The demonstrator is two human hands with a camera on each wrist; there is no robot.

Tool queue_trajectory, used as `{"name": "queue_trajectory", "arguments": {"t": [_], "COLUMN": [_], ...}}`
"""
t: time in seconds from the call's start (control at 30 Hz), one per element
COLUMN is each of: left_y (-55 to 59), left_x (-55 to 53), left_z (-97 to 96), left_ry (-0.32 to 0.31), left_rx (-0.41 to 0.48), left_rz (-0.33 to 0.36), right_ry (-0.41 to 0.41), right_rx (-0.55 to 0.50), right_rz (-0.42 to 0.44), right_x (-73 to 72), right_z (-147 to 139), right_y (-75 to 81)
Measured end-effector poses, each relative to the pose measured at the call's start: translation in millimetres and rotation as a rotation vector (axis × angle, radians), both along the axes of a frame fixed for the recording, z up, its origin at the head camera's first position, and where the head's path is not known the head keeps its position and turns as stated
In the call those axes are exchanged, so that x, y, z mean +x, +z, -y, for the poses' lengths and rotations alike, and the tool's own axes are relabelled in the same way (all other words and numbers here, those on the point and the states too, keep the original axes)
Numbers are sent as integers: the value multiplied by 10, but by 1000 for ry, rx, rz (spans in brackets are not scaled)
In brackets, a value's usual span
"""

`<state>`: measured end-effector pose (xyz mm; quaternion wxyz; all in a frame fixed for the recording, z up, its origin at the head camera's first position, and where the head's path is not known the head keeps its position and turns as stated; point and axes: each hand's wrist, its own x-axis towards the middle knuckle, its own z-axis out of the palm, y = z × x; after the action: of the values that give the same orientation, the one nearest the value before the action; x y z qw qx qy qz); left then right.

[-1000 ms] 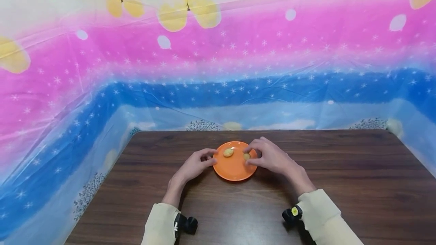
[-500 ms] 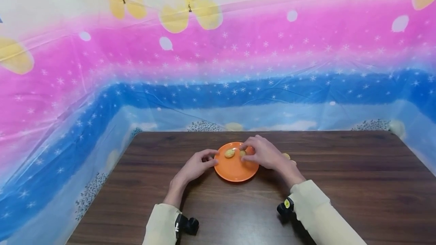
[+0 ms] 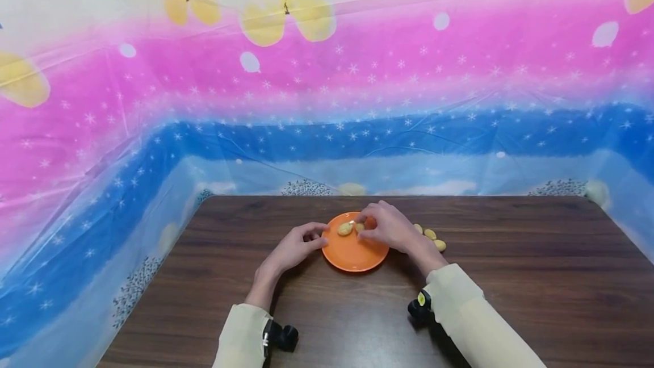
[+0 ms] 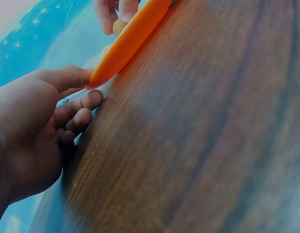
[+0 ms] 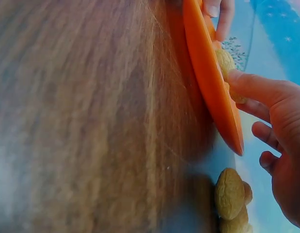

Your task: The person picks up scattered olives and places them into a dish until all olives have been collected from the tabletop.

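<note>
An orange plate (image 3: pixel 355 257) lies on the wooden table. My left hand (image 3: pixel 296 249) holds the plate's left edge, thumb and forefinger at the rim; in the left wrist view its other fingers (image 4: pixel 81 119) are curled beside the plate. One oval tan nut (image 3: pixel 345 229) with a rough shell sits on the plate. Just right of it, my right hand (image 3: pixel 390 229) pinches a second nut (image 3: pixel 360 227) between thumb and fingers, low over the plate. In the right wrist view the thumb covers part of this held nut (image 5: pixel 238 97), close by the first nut (image 5: pixel 225 60).
Several more nuts (image 3: pixel 430 234) lie on the table (image 3: pixel 511 277) right of the plate, partly behind the right wrist. Each cuff carries a small black camera (image 3: pixel 286 338). A patterned cloth (image 3: pixel 327 141) hangs beyond the table's far edge.
My right hand has moved left across the plate, bringing the held nut beside the other one. The nuts on the table have come into sight behind the wrist. My left hand stays at the rim.
</note>
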<state>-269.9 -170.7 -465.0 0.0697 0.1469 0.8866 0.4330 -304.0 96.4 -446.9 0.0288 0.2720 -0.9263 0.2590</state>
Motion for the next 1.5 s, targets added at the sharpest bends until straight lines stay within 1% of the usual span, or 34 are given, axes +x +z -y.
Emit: {"name": "queue_trajectory", "arguments": {"t": [0.23,0.47,0.73,0.9,1.2,1.5], "left_y": [9,-4,-17,-11,8,-1], "left_x": [1,-6,-14,-7,-3,-4], "left_z": [-1,-1,-7,-3,13,0], "left_ry": [-16,-24,-32,-27,-19,-12], "left_rx": [7,14,20,19,17,10], "left_rz": [-1,-8,-15,-14,4,0], "right_ry": [5,-16,-17,-8,-8,-14], "right_rx": [44,81,83,80,11,-3], "right_rz": [-33,-18,-1,-20,-32,-100], "right_x": [-34,-58,-59,-51,24,159], "right_z": [78,132,152,147,32,-150], "right_y": [29,28,12,2,13,113]}}
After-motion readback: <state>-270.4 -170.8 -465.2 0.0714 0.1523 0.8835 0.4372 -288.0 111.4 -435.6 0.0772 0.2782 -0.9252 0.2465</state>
